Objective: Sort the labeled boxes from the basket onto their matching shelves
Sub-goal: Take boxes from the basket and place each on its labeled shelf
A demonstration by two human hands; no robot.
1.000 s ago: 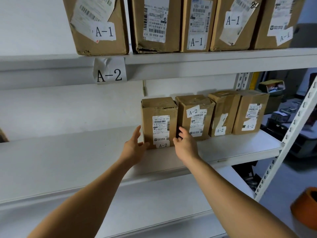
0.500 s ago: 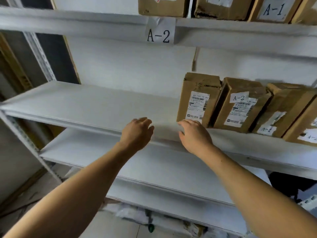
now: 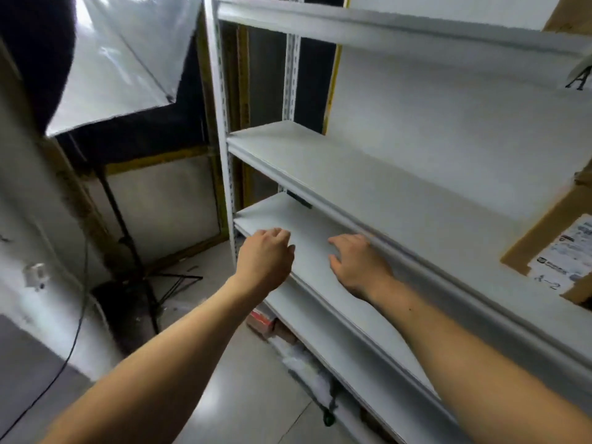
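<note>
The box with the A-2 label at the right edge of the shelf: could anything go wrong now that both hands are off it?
Possibly. The A-2 box sits near the shelf front edge, so a bump might tip it off. Both the left hand and right hand are empty and the view has turned aside, so a slip might go unnoticed. A cable trails across the floor, a trip hazard.

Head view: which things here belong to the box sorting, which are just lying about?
Job:
brown cardboard box with A-2 label on the white metal shelf
left hand, empty
right hand, empty

Lying about:
silver-lined softbox lamp on black tripod stand
black cable on floor
</note>
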